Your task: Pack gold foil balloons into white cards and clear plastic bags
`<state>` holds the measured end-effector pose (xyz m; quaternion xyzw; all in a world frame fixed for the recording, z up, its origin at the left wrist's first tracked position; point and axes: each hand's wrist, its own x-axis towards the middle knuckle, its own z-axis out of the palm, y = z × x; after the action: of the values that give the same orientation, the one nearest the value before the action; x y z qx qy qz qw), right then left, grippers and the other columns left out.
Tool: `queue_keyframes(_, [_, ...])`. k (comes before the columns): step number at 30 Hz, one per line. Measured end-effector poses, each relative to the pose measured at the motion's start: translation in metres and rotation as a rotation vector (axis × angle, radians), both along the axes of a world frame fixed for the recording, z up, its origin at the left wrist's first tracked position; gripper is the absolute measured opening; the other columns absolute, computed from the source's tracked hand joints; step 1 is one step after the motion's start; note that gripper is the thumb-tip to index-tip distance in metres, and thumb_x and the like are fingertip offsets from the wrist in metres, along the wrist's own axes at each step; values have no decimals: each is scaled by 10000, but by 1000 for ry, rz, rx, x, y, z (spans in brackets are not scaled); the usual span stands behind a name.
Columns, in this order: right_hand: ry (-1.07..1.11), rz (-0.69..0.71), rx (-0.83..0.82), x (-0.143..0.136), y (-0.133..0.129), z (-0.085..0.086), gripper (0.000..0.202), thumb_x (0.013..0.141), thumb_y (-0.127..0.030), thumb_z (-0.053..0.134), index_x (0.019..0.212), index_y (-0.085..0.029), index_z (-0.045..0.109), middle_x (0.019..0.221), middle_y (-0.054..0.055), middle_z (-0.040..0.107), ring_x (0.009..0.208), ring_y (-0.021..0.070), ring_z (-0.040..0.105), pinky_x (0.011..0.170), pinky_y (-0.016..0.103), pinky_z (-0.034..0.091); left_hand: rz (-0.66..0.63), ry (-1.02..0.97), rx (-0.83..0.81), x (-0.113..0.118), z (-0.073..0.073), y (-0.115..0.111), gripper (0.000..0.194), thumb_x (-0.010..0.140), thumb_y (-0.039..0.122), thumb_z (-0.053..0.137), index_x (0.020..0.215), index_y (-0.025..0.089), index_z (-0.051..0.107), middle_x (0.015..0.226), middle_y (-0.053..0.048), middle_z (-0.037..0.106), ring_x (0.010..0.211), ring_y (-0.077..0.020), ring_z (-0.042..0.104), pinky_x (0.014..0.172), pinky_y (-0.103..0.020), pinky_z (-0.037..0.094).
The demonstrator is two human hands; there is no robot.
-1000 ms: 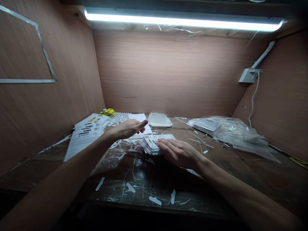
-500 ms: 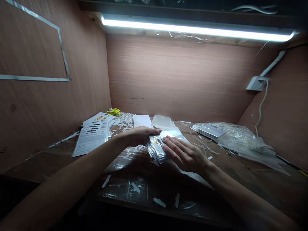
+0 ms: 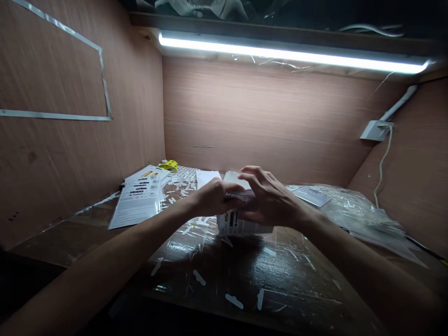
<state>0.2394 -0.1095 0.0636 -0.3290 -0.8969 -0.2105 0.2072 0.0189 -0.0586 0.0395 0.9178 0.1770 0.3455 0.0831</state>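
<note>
A stack of printed cards in clear plastic sleeves [image 3: 245, 227] stands on its edge above the tabletop, its printed face toward me. My left hand [image 3: 214, 197] grips the stack at its upper left, thumb along the top. Curved over the top and right side, my right hand [image 3: 275, 198] also holds it, its fingers partly covering the print. Part of the stack is hidden behind the hands. Just beyond lie white sheets [image 3: 208, 177] and a pile of clear sleeves [image 3: 231, 177].
Printed cards [image 3: 136, 205] are spread at the left wall, near a yellow tape roll [image 3: 170, 165]. Plastic bags [image 3: 353, 205] and a sleeved card pile [image 3: 312, 196] lie right. White cut-out tabs [image 3: 234, 301] are scattered in front. A tube light [image 3: 294, 55] hangs above.
The stack has gone from lying tilted under my flattened right hand to standing on edge. My right hand has lifted and curled around its top. The view has shifted slightly.
</note>
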Motion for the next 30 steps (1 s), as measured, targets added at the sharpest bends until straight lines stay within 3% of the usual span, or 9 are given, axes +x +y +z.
queue_keyframes(3, [-207, -121, -274, 1, 12, 11, 511, 703, -544, 822, 1060, -220, 652, 900, 50, 699, 753, 218, 640, 642, 328, 483, -56, -15, 47, 9, -8, -9, 284, 852, 290, 711, 1112, 176, 708, 865, -58, 747, 716, -178, 670, 674, -309, 502])
queue_keyframes(5, [-264, -152, -355, 0, 15, 10, 522, 674, -512, 844, 1067, -223, 660, 850, 29, 707, 708, 202, 638, 588, 302, 442, 1, -95, 4, 14, -16, -13, 392, 770, 328, 804, 1096, 165, 661, 934, -86, 747, 769, -211, 692, 698, -338, 520])
queue_keyframes(9, [-226, -157, -332, 1, 9, 0, 580, 659, -420, 861, 1128, -175, 624, 913, 56, 713, 763, 213, 644, 592, 301, 426, 143, -398, -296, 22, -35, -13, 671, 568, 425, 930, 1049, 182, 530, 998, -90, 693, 778, -218, 686, 680, -353, 547])
queue_keyframes(13, [-232, -73, -330, 3, 3, -4, 410, 730, -351, 783, 1047, -177, 590, 824, 25, 672, 662, 162, 577, 553, 284, 376, 34, -541, -473, 35, -51, -16, 684, 556, 375, 936, 1055, 189, 507, 1050, -96, 652, 998, -268, 668, 846, -403, 559])
queue_keyframes(16, [-243, -66, -309, 3, 0, -4, 339, 739, -335, 761, 974, -186, 569, 822, 29, 662, 662, 159, 556, 553, 284, 352, -45, -601, -537, 43, -58, -22, 616, 694, 388, 855, 1151, 197, 488, 1168, -115, 618, 1055, -268, 657, 862, -397, 567])
queue_keyframes(18, [-239, -105, -285, 2, -1, -5, 301, 753, -342, 752, 933, -189, 567, 809, 35, 661, 654, 159, 552, 547, 286, 328, -80, -622, -527, 44, -61, -22, 616, 727, 388, 828, 1198, 205, 476, 1237, -129, 589, 1118, -282, 642, 873, -392, 573])
queue_keyframes(21, [-234, -187, -248, 1, -1, -8, 293, 779, -367, 740, 941, -182, 582, 792, 49, 673, 631, 163, 557, 527, 287, 294, -54, -574, -491, 40, -62, -17, 755, 635, 370, 904, 1230, 204, 471, 1288, -156, 579, 1213, -320, 600, 941, -425, 558])
queue_keyframes(25, [-242, -224, -239, 1, 1, -7, 380, 763, -431, 773, 991, -177, 607, 859, 71, 708, 687, 188, 613, 535, 281, 309, 14, -488, -659, 34, -59, -11, 816, 582, 359, 954, 1204, 186, 454, 1201, -170, 630, 1050, -300, 676, 856, -439, 576])
queue_keyframes(30, [-252, -227, -227, -3, 2, -6, 360, 764, -439, 754, 988, -187, 631, 850, 74, 724, 679, 202, 635, 532, 289, 322, -87, -521, -828, 36, -56, -14, 795, 562, 309, 966, 1173, 179, 474, 1191, -141, 630, 959, -236, 685, 769, -342, 570])
